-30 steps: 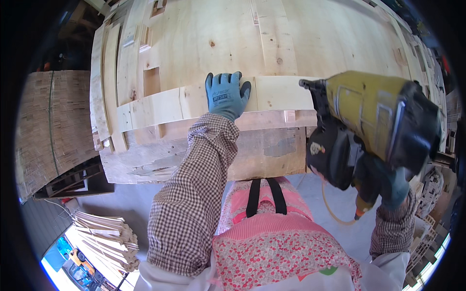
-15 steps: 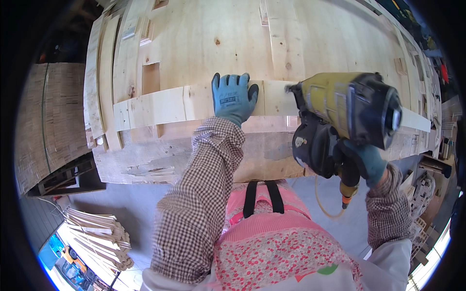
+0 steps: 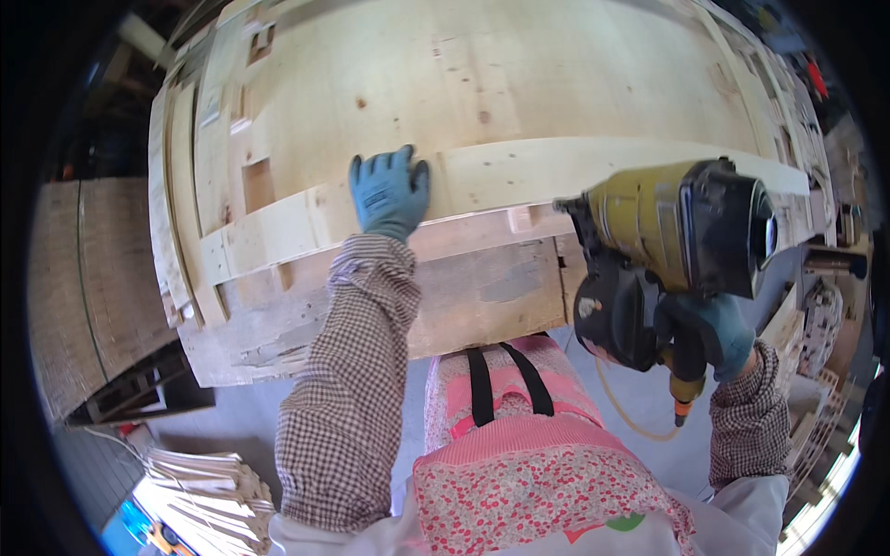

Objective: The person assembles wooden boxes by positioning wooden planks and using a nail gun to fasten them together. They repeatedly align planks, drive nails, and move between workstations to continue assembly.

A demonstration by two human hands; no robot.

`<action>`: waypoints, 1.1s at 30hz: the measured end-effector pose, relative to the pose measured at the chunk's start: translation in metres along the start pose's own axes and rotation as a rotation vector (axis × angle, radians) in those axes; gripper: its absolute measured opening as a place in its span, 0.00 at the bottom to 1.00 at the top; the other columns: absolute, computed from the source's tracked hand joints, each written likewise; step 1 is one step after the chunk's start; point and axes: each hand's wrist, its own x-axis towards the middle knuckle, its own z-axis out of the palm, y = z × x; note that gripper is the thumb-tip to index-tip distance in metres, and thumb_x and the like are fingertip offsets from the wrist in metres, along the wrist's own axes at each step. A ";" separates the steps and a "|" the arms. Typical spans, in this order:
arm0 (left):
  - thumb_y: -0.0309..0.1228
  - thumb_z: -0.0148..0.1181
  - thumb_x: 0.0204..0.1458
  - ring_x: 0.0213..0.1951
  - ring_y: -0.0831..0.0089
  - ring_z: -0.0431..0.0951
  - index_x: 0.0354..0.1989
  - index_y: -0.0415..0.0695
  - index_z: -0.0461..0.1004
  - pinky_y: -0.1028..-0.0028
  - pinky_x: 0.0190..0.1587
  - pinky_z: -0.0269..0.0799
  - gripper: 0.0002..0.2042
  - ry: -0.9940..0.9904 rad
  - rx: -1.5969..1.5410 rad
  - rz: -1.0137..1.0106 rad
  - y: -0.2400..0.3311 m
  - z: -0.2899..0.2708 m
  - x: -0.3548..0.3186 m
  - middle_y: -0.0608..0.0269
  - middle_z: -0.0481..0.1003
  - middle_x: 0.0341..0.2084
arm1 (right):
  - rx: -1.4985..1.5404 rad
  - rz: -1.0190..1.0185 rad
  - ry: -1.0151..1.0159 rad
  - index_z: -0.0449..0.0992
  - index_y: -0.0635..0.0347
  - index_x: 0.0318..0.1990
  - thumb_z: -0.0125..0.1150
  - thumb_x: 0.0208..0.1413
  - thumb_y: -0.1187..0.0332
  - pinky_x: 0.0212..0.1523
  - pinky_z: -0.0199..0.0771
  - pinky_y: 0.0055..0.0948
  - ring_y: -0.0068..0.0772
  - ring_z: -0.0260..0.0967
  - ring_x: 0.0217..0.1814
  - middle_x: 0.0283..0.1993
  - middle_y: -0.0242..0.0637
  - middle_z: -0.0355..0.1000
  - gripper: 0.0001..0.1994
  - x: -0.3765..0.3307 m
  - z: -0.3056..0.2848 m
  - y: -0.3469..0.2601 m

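Both hands in blue gloves, sleeves in brown check. Left hand (image 3: 389,193) laid flat, fingers spread and open, palm down on pale wooden board (image 3: 593,167) just above centre of frame, gripping nothing, only pressing. Right hand (image 3: 709,332) at right of frame, closed tight round handle of yellow and black nail gun (image 3: 667,250). Nail gun held up at centre right, nose close to near edge of board, contact too hard to tell from this angle. Board running in a curve from left to right across middle of frame, lying on top of large wooden panel (image 3: 519,74) that fills upper half. Rougher, greyer wooden frame (image 3: 464,296) under near edge, below left hand. Yellow hose (image 3: 623,408) hanging from bottom of nail gun at lower right. Pink flowered apron (image 3: 538,473) with black straps at bottom centre. Stack of thin wooden strips (image 3: 209,491) on floor at lower left. Dark wooden pallet (image 3: 74,296) at far left, well apart from panel.
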 end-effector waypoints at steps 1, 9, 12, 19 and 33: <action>0.39 0.49 0.47 0.42 0.62 0.68 0.41 0.49 0.70 0.56 0.56 0.49 0.14 0.000 -0.011 0.012 0.004 0.007 -0.001 0.59 0.72 0.34 | 0.072 0.137 0.005 0.72 0.62 0.30 0.50 0.48 0.72 0.30 0.67 0.28 0.33 0.68 0.27 0.25 0.38 0.68 0.05 -0.027 0.003 0.018; 0.27 0.50 0.44 0.44 0.55 0.66 0.48 0.40 0.63 0.60 0.49 0.58 0.19 0.205 0.225 0.048 0.006 0.009 -0.011 0.50 0.68 0.41 | 0.732 0.332 0.465 0.69 0.62 0.46 0.60 0.40 0.74 0.51 0.64 0.27 0.29 0.65 0.48 0.46 0.38 0.68 0.20 -0.208 0.045 0.148; 0.28 0.50 0.44 0.52 0.54 0.61 0.55 0.39 0.57 0.60 0.53 0.54 0.26 0.210 0.387 -0.158 0.043 0.020 -0.027 0.48 0.62 0.51 | 0.845 0.719 0.671 0.68 0.63 0.47 0.64 0.35 0.71 0.47 0.66 0.27 0.29 0.67 0.45 0.42 0.37 0.70 0.26 -0.294 0.079 0.222; 0.37 0.55 0.44 0.58 0.56 0.53 0.57 0.37 0.53 0.59 0.59 0.43 0.32 0.182 0.056 0.178 0.337 0.149 -0.018 0.50 0.58 0.54 | 1.503 1.104 0.959 0.65 0.62 0.45 0.57 0.40 0.80 0.16 0.70 0.29 0.32 0.67 0.17 0.24 0.38 0.68 0.20 -0.445 0.091 0.308; 0.43 0.50 0.47 0.54 0.54 0.58 0.51 0.41 0.61 0.55 0.57 0.46 0.25 0.086 0.026 0.186 0.695 0.261 0.140 0.50 0.63 0.50 | 1.340 0.918 1.018 0.70 0.62 0.43 0.56 0.40 0.75 0.26 0.70 0.31 0.39 0.70 0.28 0.34 0.42 0.71 0.17 -0.489 -0.038 0.480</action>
